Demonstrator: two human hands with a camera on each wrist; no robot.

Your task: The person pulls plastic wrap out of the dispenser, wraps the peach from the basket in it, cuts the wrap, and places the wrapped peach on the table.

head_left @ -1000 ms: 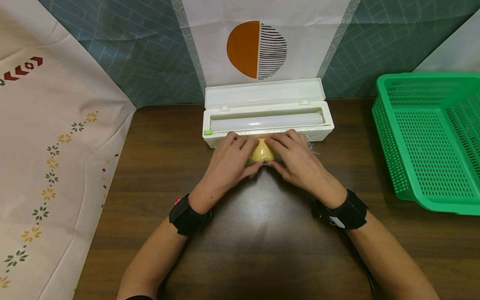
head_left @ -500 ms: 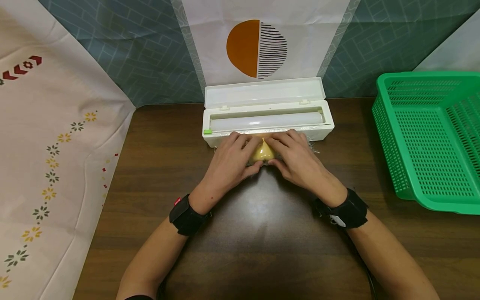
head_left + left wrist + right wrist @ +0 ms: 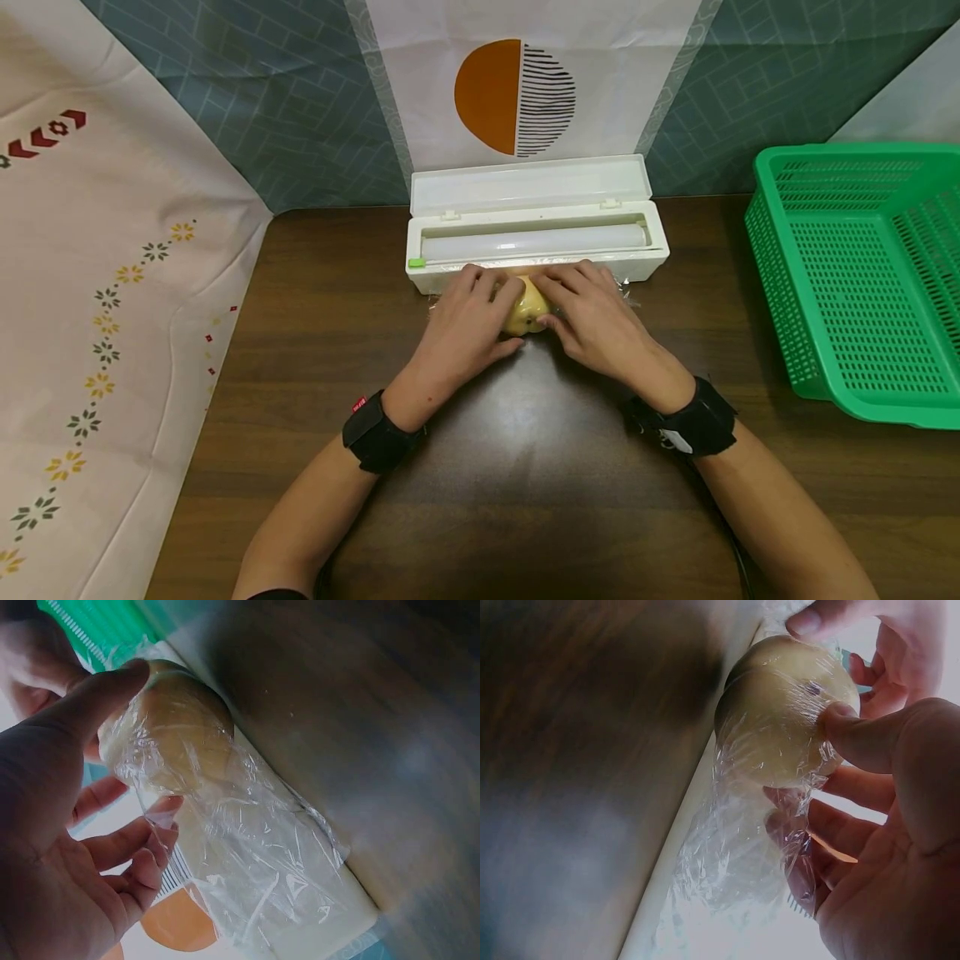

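Observation:
A round yellow pear (image 3: 528, 308), partly covered in clear plastic wrap (image 3: 262, 855), is held between both hands just in front of a white cling film dispenser (image 3: 536, 242). My left hand (image 3: 468, 321) holds the pear's left side, its thumb at the pear and its fingers curled behind with film. On the other side my right hand (image 3: 600, 321) grips the pear, thumb pressed near its dark blossom end and fingers curled behind against the film. Loose, wrinkled film spreads out at both sides. The pear's back is hidden in the head view.
The dispenser's lid (image 3: 528, 185) stands raised, with the film roll (image 3: 534, 242) inside and a green slider (image 3: 416, 262) at the left. A green basket (image 3: 806, 333) stands at the right. Patterned cloths hang behind and at the left of the wooden table (image 3: 517, 500).
The pear has turned between the hands, so its dark blossom end now faces the front. My left thumb has shifted slightly down. The right hand has hardly moved.

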